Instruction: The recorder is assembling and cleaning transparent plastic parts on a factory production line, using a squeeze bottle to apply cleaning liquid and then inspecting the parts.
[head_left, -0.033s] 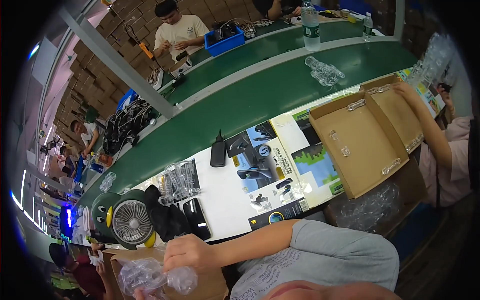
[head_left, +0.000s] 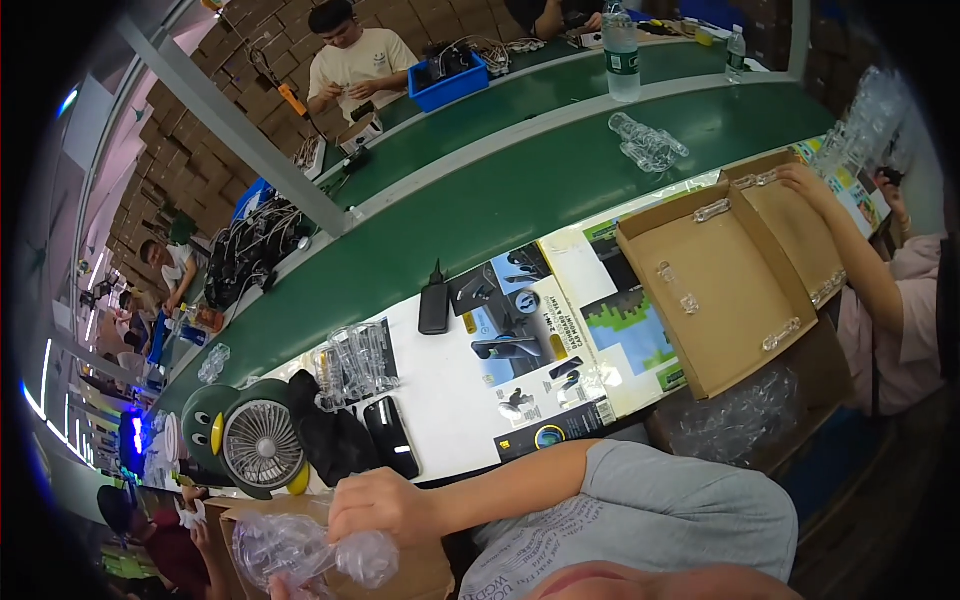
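Note:
My right hand (head_left: 378, 508) is closed on a clear plastic bag (head_left: 275, 550), with the gathered end bulging out below the fist. Clear shapes show inside the bag, too blurred to name. Of my left hand (head_left: 280, 588) only fingertips show at the lower edge, pressed against the bag's underside; the rest is out of sight. The bag hangs over an open cardboard box (head_left: 425, 570). Just beyond my right hand are a black cloth-like bundle (head_left: 328, 435), a dark phone (head_left: 392, 437) and a penguin-shaped fan (head_left: 262, 447).
Clear plastic parts (head_left: 350, 365) lie in a pile on the table; a black adapter-like device (head_left: 433, 305) lies farther right. Cardboard trays (head_left: 735, 325) hold a few clear parts, and a co-worker's arm (head_left: 850, 240) reaches into one. A water bottle (head_left: 621, 60) stands on the green belt (head_left: 520, 165).

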